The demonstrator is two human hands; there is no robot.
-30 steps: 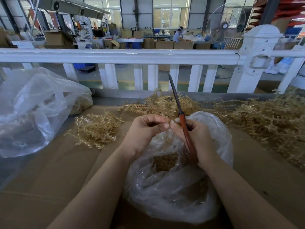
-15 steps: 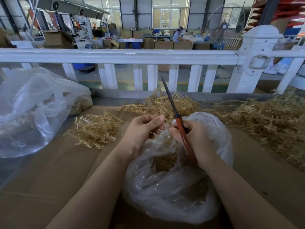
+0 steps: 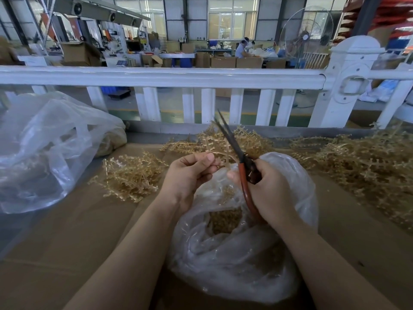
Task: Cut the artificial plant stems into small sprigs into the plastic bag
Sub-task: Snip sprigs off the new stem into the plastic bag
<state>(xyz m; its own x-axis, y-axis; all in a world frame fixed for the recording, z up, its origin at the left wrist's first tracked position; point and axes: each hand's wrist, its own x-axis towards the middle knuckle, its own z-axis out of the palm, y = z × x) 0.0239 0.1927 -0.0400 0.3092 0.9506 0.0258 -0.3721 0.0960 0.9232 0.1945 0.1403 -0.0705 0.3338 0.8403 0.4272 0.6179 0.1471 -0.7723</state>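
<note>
My left hand (image 3: 190,173) pinches a thin golden stem (image 3: 220,156) just above the open mouth of a clear plastic bag (image 3: 241,253). My right hand (image 3: 268,186) grips red-handled scissors (image 3: 242,166), their dark blades slightly parted and pointing up and to the left. The stem curves toward the blades. Cut golden sprigs (image 3: 225,220) lie inside the bag. Uncut golden stems sit in a small pile (image 3: 131,175) to the left, a pile (image 3: 223,139) behind the hands and a big heap (image 3: 368,166) on the right.
A large crumpled clear bag (image 3: 44,148) with some golden pieces lies at the left. The work surface is brown cardboard (image 3: 67,242). A white railing (image 3: 161,77) runs along the far edge, with a factory floor beyond it.
The scissors have tilted further left and their blades have parted. My left hand has loosened from a tight curl and now holds a stem out toward the blades.
</note>
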